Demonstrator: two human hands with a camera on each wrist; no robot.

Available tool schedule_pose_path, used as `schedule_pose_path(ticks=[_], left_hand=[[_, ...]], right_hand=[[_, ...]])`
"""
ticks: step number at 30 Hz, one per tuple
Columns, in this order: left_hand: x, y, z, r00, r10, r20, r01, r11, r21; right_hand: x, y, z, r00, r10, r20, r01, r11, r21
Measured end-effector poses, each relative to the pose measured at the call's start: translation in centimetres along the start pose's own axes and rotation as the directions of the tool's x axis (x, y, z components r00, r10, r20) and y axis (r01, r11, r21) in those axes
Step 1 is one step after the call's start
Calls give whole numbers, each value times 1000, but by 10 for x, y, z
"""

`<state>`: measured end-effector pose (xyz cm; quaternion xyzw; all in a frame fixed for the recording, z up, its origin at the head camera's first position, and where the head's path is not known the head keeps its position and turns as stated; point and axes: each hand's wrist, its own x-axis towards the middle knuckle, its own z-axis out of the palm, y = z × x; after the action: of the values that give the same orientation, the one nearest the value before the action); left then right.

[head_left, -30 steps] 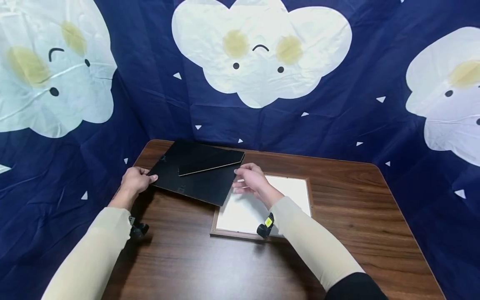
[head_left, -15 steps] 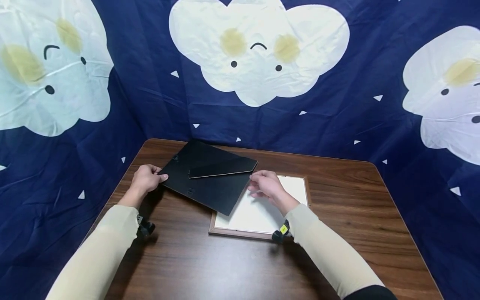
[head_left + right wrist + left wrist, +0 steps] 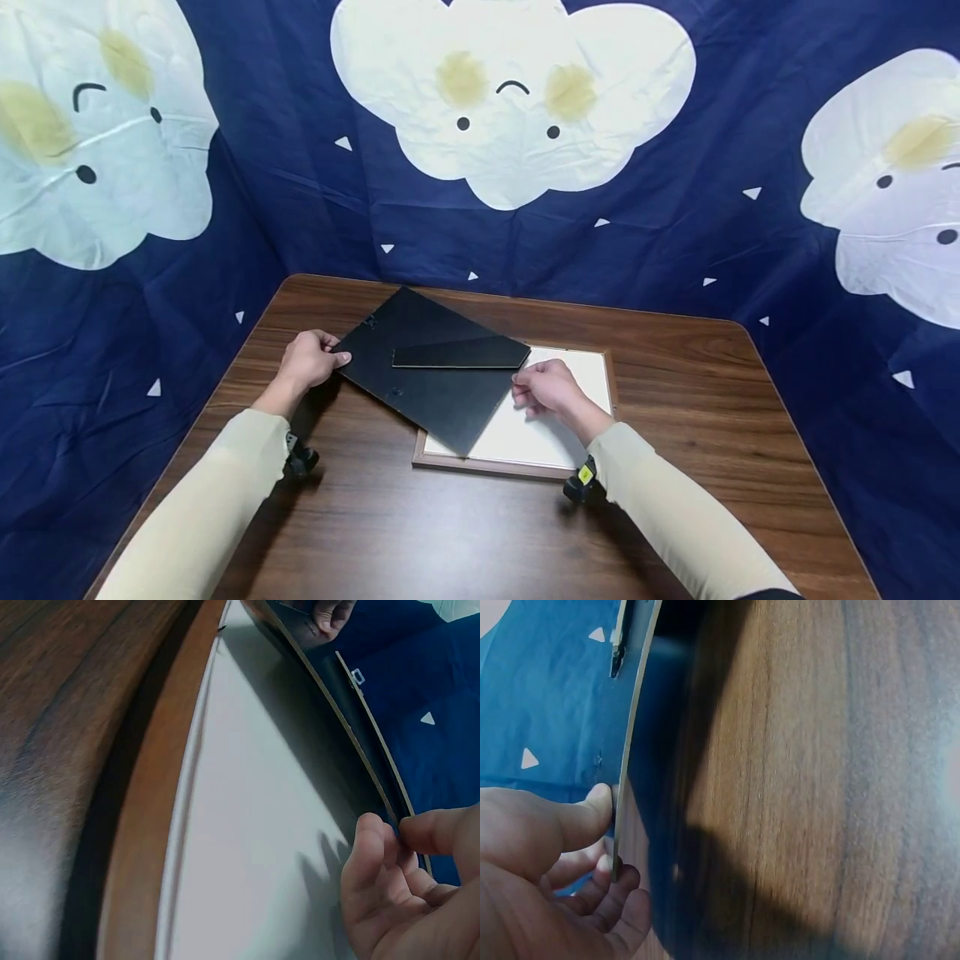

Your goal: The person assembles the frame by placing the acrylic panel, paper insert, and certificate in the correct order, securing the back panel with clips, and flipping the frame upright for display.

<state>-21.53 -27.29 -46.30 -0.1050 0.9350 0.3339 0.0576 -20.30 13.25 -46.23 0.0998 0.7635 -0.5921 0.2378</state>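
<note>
A black picture-frame backboard [image 3: 442, 404] with a fold-out stand leg [image 3: 461, 352] is held tilted above the table, turned diagonally. My left hand [image 3: 309, 363] pinches its left corner, thumb on top and fingers beneath, as the left wrist view shows. My right hand [image 3: 553, 390] pinches the opposite edge; in the right wrist view its thumb and fingers meet at the board's edge by the stand leg. Under the board lies a wooden picture frame [image 3: 489, 470] with a white sheet [image 3: 232, 825] inside. The board covers the frame's left part.
The brown wooden table [image 3: 360, 517] has a rounded far edge. A dark blue cloth [image 3: 420, 225] with white cloud shapes hangs behind it and at both sides.
Both hands have carried the backboard rightward and toward me, turning it clockwise. It now overlaps more of the frame, whose place on the table is about the same.
</note>
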Motion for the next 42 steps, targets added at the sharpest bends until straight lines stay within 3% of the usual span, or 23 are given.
schedule_pose_path(ticks=[12,16,22,28,32,37,42], left_hand=[[5,5,5,999,-4,38,4,1000,-20],[3,2,4,999,-11,35,13,998,-55],[-7,-2,3,998,-42,-36,37,992,-124],[-18,-4,3,990,-116,-76,100,978,-186],[-24,-4,3,983,-163,-83,142,967,-211],[-27,-2,4,981,-160,-106,128,957,-259],[-27,-2,5,983,-147,-107,108,945,-307]], right_hand=[[-1,12,-6,999,4,42,-1,998,-60],[-1,7,-8,999,-14,43,21,989,-147],[8,-8,-19,994,-97,-48,69,910,-408],[18,-24,-31,975,-192,-116,101,837,-538],[25,-28,-35,957,-246,-156,123,828,-548],[37,-27,-34,927,-336,-166,194,808,-556],[45,-25,-30,929,-344,-138,214,803,-556]])
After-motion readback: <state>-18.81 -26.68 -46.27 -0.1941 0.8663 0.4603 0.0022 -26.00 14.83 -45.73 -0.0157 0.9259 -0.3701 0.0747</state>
